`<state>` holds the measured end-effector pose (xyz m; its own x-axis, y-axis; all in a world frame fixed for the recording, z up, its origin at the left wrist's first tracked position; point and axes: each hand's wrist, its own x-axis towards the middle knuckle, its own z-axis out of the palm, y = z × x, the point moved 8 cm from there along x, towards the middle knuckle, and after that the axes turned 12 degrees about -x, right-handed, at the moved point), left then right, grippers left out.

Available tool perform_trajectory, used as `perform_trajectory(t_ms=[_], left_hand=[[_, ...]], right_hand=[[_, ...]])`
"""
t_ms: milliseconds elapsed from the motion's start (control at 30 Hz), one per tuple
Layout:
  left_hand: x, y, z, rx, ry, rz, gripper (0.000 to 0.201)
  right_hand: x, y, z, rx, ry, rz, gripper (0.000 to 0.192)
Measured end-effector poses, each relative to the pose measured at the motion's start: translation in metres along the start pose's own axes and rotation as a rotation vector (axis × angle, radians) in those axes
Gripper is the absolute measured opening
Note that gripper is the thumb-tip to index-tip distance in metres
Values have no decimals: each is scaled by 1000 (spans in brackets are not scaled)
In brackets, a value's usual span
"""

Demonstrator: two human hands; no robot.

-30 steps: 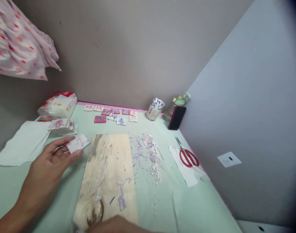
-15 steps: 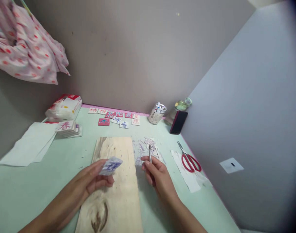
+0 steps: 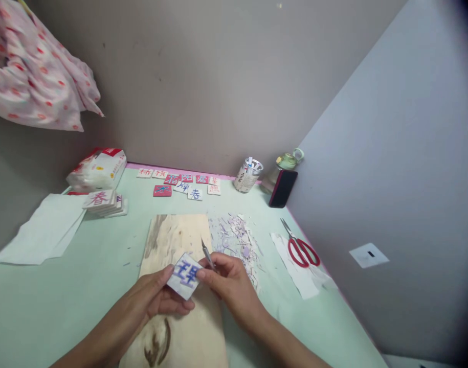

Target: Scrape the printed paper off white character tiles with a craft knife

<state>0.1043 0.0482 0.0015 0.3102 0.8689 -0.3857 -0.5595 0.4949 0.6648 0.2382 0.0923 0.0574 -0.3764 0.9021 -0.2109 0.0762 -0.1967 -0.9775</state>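
Between the fingers of my left hand [image 3: 157, 296] is a small white square tile [image 3: 184, 287], turned cornerwise, with a dark blue-purple character on its face. My right hand [image 3: 234, 281] grips a slim metal craft knife [image 3: 207, 254], its pointed blade aimed up and away from me. The right thumb touches the tile's right corner. Both hands are over a pale wooden board [image 3: 180, 227] with a dark knot near its front. Purple and white shavings [image 3: 241, 237] lie scattered just right of the board.
Several character tiles [image 3: 162, 190] lie along the back. A stack of tiles [image 3: 103, 202], paper sheets [image 3: 42, 225] and a tissue pack [image 3: 99, 168] are left. To the right are a can [image 3: 248, 176], a bottle [image 3: 289, 161], a phone [image 3: 283, 188] and red-handled scissors [image 3: 298, 248].
My right hand has come left and inward with the knife, and its thumb now touches the tile. My left hand has turned the tile so its face shows more fully.
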Motion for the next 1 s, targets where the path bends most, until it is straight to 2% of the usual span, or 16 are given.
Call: perform_trajectory(t_ms=[133, 233, 367, 467, 567, 700, 900, 1000], left_hand=[[-1, 11, -9, 252, 82, 75, 51], [-3, 23, -6, 412, 79, 159, 48], [-11, 41, 2, 762, 123, 472, 31], [-16, 41, 3, 1068, 192, 639, 47], [-13, 32, -1, 1242, 166, 638, 63], [-13, 33, -5, 1280, 108, 634, 60], [-11, 33, -7, 1354, 112, 635, 67], [-11, 31, -5, 1371, 74, 647, 61]], right_hand=[[0, 3, -2, -32, 7, 14, 29], [2, 6, -3, -49, 2, 9, 28], [5, 8, -9, -74, 22, 12, 31], [6, 5, -26, -245, 96, -10, 36], [3, -3, -42, -556, 149, -142, 32], [-10, -3, -49, -827, 140, -316, 29], [-40, -4, -25, -1013, -42, -458, 37], [-50, -2, -12, -1134, -133, -494, 39]])
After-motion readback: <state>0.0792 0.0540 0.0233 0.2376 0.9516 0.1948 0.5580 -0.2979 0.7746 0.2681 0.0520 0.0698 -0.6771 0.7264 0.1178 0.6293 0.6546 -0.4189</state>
